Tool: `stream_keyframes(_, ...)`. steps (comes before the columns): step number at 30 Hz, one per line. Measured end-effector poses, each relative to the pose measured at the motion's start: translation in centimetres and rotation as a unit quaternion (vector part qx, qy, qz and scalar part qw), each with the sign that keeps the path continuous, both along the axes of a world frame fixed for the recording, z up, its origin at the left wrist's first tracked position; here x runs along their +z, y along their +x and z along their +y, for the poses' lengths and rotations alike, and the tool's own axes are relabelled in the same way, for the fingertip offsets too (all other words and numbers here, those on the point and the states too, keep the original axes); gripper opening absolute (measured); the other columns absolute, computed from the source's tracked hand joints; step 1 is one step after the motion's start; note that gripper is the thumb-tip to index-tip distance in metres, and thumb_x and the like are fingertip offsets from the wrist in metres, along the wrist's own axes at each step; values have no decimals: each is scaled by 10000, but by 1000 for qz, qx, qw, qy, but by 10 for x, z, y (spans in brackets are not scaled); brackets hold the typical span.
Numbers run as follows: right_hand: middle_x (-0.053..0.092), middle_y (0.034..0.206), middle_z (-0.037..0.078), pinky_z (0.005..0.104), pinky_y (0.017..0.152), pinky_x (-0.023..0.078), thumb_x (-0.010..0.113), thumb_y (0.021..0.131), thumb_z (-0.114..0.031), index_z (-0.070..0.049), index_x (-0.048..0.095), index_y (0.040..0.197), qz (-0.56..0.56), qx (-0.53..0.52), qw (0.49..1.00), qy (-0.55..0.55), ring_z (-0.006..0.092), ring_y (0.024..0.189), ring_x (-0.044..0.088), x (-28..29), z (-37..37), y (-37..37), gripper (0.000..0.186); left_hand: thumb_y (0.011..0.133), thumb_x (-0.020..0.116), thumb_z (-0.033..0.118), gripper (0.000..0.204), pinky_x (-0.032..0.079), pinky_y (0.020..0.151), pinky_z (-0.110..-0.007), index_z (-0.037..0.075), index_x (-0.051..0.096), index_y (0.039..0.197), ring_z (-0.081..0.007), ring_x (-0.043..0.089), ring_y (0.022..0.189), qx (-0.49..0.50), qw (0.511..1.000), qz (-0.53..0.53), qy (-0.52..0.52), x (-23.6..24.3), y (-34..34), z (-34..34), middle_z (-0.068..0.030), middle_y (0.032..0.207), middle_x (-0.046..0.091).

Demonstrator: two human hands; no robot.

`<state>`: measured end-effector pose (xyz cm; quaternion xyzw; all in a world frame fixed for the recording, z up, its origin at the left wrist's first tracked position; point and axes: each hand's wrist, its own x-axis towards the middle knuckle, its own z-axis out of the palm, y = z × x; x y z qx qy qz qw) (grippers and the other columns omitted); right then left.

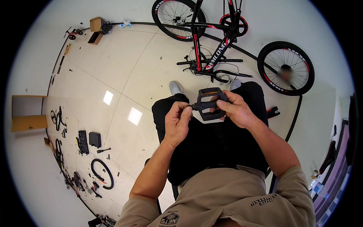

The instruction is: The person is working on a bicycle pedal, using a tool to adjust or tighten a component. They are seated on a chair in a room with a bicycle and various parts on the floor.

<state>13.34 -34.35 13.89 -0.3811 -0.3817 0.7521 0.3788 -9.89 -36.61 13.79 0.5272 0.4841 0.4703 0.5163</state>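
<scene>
Brightly lit; two glare patches (pixel 134 116) on floor (pixel 147 79); straight edges bowed near rim.

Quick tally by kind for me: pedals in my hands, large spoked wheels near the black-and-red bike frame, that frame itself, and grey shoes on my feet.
Pedal: 1
Large spoked wheels: 2
Black-and-red bike frame: 1
Grey shoes, one partly hidden: 2
Total: 6

Black pedal (pixel 207 104) between both hands (pixel 178 123) (pixel 238 109), near the knees (pixel 254 91) — red-and-black bicycle frame (pixel 218 52) beyond
</scene>
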Motion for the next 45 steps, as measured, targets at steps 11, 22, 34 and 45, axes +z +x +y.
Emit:
stream_keyframes(11, 700, 946, 82, 268, 635, 491, 588, 992, -209, -24, 600, 1168, -8, 3, 999, 37, 122, 836, 640, 4, -5, -4, 255, 1057, 471, 287, 367, 360, 543, -238, 40, 480, 786, -56, 409, 599, 1, 999, 43, -11, 4, -2, -4, 18, 649, 475)
stream_keyframes(22, 669, 1005, 84, 278, 624, 480, 582, 996, -202, -29, 580, 1198, 36, -17, 999, 16, 144, 887, 644, 11, -7, -2, 266, 976, 622, 137, 219, 462, 701, -226, -2, 583, 1141, -82, 538, 772, -3, 998, -45, 49, 5, 0, -7, -13, 906, 583)
stream_keyframes(34, 642, 913, 94, 290, 580, 424, 569, 1005, -245, -26, 575, 1141, 94, -40, 992, -73, 152, 782, 600, 29, -16, -8, 258, 903, 666, -24, 218, 508, 774, -238, -21, 635, 1119, -102, 607, 833, 7, 997, 19, 70, 13, -6, -8, -43, 914, 637)
stream_keyframes(45, 641, 887, 76, 285, 571, 409, 612, 975, -207, -48, 589, 1108, 140, -92, 979, -119, 136, 730, 582, 34, -42, -14, 209, 927, 661, 23, 199, 517, 776, -247, -17, 592, 1110, -110, 617, 839, -31, 996, -70, 45, 3, -1, -14, -51, 941, 639)
